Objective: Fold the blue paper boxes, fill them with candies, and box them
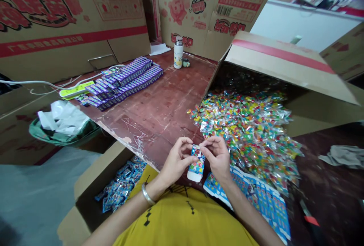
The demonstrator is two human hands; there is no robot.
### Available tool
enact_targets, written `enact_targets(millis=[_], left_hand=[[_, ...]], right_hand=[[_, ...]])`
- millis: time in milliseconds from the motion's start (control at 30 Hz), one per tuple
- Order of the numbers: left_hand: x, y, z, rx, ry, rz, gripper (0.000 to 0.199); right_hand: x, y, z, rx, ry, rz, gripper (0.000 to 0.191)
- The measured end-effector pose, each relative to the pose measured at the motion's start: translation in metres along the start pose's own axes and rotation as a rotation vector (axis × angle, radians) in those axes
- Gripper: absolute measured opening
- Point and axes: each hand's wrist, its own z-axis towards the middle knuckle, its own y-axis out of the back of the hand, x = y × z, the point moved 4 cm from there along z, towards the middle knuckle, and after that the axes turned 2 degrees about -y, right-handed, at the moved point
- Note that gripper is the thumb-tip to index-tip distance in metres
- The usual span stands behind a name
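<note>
Both hands meet at a small blue printed box (pixel 196 164) near the table's front edge. Its white flap hangs open at the lower end. My left hand (pixel 182 158) pinches the box from the left, thumb across its front. At the box's upper right corner, the fingers of my right hand (pixel 217 155) are closed on it. Clear packets of colourful candy (pixel 247 132) spill from a tipped carton beyond my right hand. Flat blue box blanks (pixel 256 200) lie under and beside my right forearm.
An open carton (pixel 93 174) of blue packs stands below left. Purple boxes (pixel 127 81) line the back left, near a green bag (pixel 42 137). A bottle (pixel 178 53) stands at the back. A red-marked tool (pixel 312 221) lies at right, below a cloth (pixel 344 156).
</note>
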Motion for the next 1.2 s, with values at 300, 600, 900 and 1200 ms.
enact_targets(millis=[300, 600, 900, 1200], left_hand=[[-0.002, 0.003, -0.004, -0.032, -0.014, 0.164, 0.041], [-0.006, 0.004, -0.005, 0.040, -0.015, 0.207, 0.052], [0.005, 0.027, -0.001, -0.045, 0.053, 0.120, 0.022], [0.016, 0.054, 0.005, -0.206, 0.233, -0.030, 0.048]], right_hand=[[-0.006, 0.002, 0.014, 0.159, -0.284, -0.006, 0.023], [-0.007, 0.001, 0.016, 0.099, -0.224, -0.022, 0.023], [0.015, 0.024, 0.012, 0.198, 0.154, -0.672, 0.020], [-0.006, 0.119, 0.050, -0.015, 0.120, -1.465, 0.007]])
